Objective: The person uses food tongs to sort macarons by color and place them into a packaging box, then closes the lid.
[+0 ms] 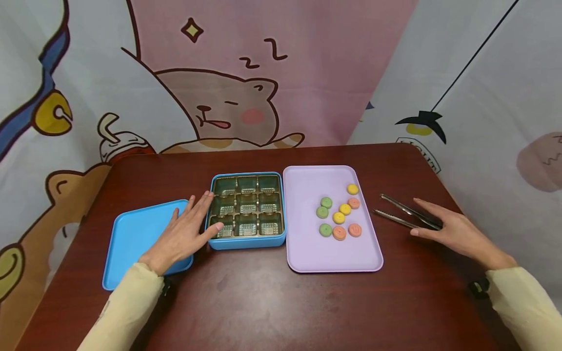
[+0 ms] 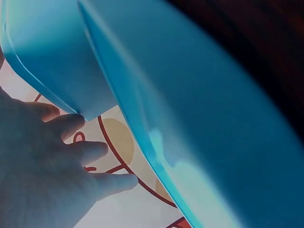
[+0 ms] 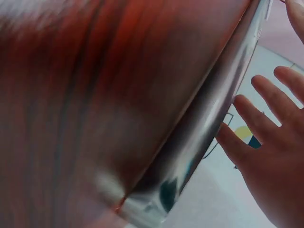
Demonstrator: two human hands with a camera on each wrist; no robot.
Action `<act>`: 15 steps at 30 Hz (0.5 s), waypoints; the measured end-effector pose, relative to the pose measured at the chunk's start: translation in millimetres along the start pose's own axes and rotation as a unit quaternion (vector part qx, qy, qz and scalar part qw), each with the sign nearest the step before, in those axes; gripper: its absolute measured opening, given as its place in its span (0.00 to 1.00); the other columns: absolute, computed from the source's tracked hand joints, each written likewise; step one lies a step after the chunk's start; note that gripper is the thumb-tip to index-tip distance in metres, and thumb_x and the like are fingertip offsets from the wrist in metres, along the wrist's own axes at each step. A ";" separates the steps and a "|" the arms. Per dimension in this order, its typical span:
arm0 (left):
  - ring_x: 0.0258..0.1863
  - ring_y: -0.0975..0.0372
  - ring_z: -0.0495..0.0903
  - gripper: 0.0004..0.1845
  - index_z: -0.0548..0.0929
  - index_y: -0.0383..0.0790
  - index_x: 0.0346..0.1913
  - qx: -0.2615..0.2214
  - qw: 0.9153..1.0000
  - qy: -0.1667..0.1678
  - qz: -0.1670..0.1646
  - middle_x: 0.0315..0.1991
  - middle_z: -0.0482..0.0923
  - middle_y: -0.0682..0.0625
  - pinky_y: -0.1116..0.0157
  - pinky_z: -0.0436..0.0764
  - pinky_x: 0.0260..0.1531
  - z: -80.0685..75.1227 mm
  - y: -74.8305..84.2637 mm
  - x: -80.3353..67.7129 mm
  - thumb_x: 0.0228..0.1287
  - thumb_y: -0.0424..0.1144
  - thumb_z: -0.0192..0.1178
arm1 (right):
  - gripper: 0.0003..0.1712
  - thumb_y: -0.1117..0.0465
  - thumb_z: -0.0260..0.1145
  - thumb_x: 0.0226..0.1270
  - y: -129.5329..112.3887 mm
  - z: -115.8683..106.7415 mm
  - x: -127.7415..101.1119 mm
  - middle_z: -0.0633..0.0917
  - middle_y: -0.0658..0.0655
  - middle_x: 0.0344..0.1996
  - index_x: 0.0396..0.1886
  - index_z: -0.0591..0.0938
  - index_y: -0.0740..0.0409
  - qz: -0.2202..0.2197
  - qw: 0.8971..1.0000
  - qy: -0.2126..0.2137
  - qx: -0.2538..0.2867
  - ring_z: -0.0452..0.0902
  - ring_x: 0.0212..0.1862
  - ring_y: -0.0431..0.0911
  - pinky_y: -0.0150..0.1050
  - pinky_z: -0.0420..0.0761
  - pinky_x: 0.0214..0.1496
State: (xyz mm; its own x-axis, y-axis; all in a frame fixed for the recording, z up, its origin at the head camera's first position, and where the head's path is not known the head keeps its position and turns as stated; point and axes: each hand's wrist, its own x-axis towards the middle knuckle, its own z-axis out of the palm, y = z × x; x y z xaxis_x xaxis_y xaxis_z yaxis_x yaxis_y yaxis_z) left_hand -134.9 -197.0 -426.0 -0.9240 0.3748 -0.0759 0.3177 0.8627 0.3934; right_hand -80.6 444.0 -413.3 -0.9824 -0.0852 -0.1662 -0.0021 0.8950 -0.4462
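Observation:
My left hand [image 1: 191, 222] lies flat, fingers straight, partly on a blue lid [image 1: 131, 239], its fingertips touching the left wall of a blue box [image 1: 246, 242]. The box holds a gold insert with several empty compartments. To its right, a lilac tray [image 1: 307, 239] carries several round green, yellow and orange sweets [image 1: 339, 217]. My right hand [image 1: 432, 223] rests with straight fingers on the handle end of metal tongs [image 1: 401, 211] lying on the table. The left wrist view shows my fingers [image 2: 80, 152] beside blue plastic [image 2: 213, 118]. In the right wrist view my fingers [image 3: 266, 142] are spread next to the shiny tongs [image 3: 204, 123].
The dark red wooden table [image 1: 263, 302] has bare surface in front of the box and tray. A cartoon-printed cloth backdrop [image 1: 246, 87] hangs behind and around it. The table's right edge runs close past the tongs.

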 end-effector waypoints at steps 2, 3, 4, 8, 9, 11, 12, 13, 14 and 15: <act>0.82 0.39 0.40 0.49 0.42 0.46 0.86 0.000 1.000 -0.001 0.000 0.85 0.42 0.44 0.27 0.40 0.70 0.3 -0.4 -0.1 0.76 0.68 0.48 | 0.59 0.38 0.76 0.62 3.6 0.5 1.2 0.62 0.76 0.76 0.84 0.58 0.53 0.006 1.000 -0.004 -0.004 0.59 0.71 0.75 0.80 0.62 0.61; 0.82 0.39 0.40 0.49 0.42 0.46 0.86 0.001 1.000 -0.002 -0.001 0.85 0.42 0.44 0.27 0.40 0.70 0.6 -0.8 -0.2 0.76 0.68 0.48 | 0.59 0.38 0.76 0.62 5.1 0.9 1.6 0.62 0.77 0.75 0.84 0.58 0.55 0.008 1.000 -0.006 -0.007 0.59 0.71 0.75 0.80 0.62 0.61; 0.82 0.39 0.40 0.49 0.42 0.46 0.86 0.001 1.000 -0.002 -0.001 0.85 0.42 0.44 0.27 0.40 0.70 0.9 -1.2 -0.3 0.76 0.68 0.48 | 0.59 0.37 0.76 0.62 6.7 1.3 2.0 0.63 0.77 0.74 0.83 0.59 0.57 0.009 1.000 -0.006 -0.011 0.60 0.70 0.75 0.80 0.62 0.61; 0.82 0.39 0.40 0.49 0.42 0.47 0.86 0.005 1.000 -0.002 -0.001 0.85 0.42 0.45 0.27 0.40 0.70 2.5 -2.8 -0.4 0.76 0.69 0.46 | 0.57 0.37 0.77 0.61 13.1 3.8 3.0 0.67 0.78 0.69 0.79 0.65 0.64 0.006 1.000 0.001 -0.030 0.64 0.66 0.74 0.79 0.65 0.59; 0.82 0.39 0.40 0.49 0.42 0.47 0.86 0.006 1.000 -0.001 -0.001 0.85 0.41 0.45 0.27 0.41 0.70 2.9 -3.0 -0.3 0.76 0.69 0.46 | 0.56 0.37 0.77 0.60 14.6 4.5 3.2 0.68 0.78 0.68 0.77 0.66 0.66 0.003 0.999 0.004 -0.032 0.66 0.64 0.73 0.78 0.66 0.59; 0.82 0.39 0.40 0.49 0.42 0.47 0.86 0.008 1.000 0.000 -0.001 0.85 0.41 0.45 0.27 0.41 0.70 3.8 -2.9 0.0 0.76 0.70 0.46 | 0.55 0.38 0.78 0.60 17.4 5.8 3.5 0.70 0.76 0.65 0.75 0.69 0.68 -0.001 0.999 0.010 -0.034 0.69 0.61 0.71 0.77 0.68 0.57; 0.82 0.40 0.40 0.49 0.42 0.47 0.86 0.009 1.000 0.001 -0.001 0.85 0.41 0.45 0.27 0.42 0.70 4.2 -2.8 0.2 0.76 0.70 0.46 | 0.54 0.39 0.78 0.60 18.7 6.3 3.6 0.71 0.76 0.63 0.74 0.70 0.69 -0.004 0.999 0.013 -0.034 0.70 0.59 0.70 0.77 0.69 0.56; 0.82 0.40 0.40 0.49 0.42 0.47 0.86 0.009 1.000 0.002 -0.001 0.85 0.40 0.45 0.27 0.42 0.70 4.5 -2.6 0.4 0.76 0.70 0.46 | 0.53 0.39 0.78 0.60 20.0 6.5 3.7 0.71 0.75 0.62 0.72 0.71 0.70 -0.005 0.999 0.015 -0.034 0.70 0.58 0.70 0.76 0.70 0.55; 0.82 0.40 0.40 0.49 0.42 0.46 0.86 0.009 1.000 0.003 -0.001 0.85 0.40 0.45 0.27 0.42 0.70 4.8 -2.3 0.7 0.76 0.70 0.46 | 0.52 0.40 0.79 0.60 20.6 7.0 3.6 0.72 0.75 0.61 0.71 0.72 0.71 -0.007 0.999 0.017 -0.034 0.71 0.57 0.69 0.76 0.71 0.55; 0.82 0.40 0.40 0.49 0.43 0.46 0.86 0.009 1.000 0.003 -0.001 0.85 0.40 0.45 0.27 0.42 0.70 5.0 -1.8 1.0 0.75 0.70 0.46 | 0.51 0.41 0.79 0.60 21.6 7.0 3.6 0.72 0.75 0.60 0.70 0.73 0.72 -0.007 0.999 0.018 -0.034 0.71 0.56 0.69 0.75 0.71 0.55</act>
State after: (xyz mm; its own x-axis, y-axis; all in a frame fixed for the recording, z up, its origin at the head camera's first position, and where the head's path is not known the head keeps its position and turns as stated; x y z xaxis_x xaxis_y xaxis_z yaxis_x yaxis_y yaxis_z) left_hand -135.3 -196.5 -431.4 -0.9263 0.3701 -0.0705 0.3188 0.8697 0.3769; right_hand -82.9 459.9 -429.7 -0.9884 -0.0832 -0.1274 -0.0276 0.9216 -0.3871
